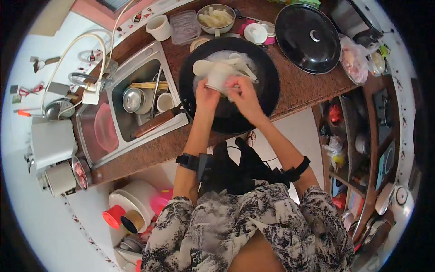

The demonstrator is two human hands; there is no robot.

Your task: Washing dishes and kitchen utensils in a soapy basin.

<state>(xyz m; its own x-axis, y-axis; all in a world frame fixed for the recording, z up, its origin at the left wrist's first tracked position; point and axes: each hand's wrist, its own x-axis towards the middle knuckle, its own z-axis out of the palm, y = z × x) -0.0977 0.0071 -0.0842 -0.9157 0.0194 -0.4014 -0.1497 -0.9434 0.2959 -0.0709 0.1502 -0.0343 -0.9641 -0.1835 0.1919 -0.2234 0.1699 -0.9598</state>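
A large black wok (pixel 261 98) stands on the counter before me, with pale, cloudy liquid and several white spoons (pixel 200 67) in it. My left hand (pixel 207 96) grips the rim of a white cup or bowl (pixel 216 79) held over the wok. At that vessel's right side are the bent fingers of my right hand (pixel 242 90); something pale seems to be between them, too blurred to name. The white spoons lie just beyond the vessel. A wooden handle (pixel 154 123) reaches from the wok's left side over the sink's edge.
Left of the wok is a steel sink (pixel 153 54) with bowls, a cup and chopsticks. Behind it stand a white cup (pixel 159 28), a plastic container (pixel 185 27) and a bowl of pale cut food (pixel 216 30). A black lid (pixel 302 44) and a bag of meat (pixel 353 61) lie to the right.
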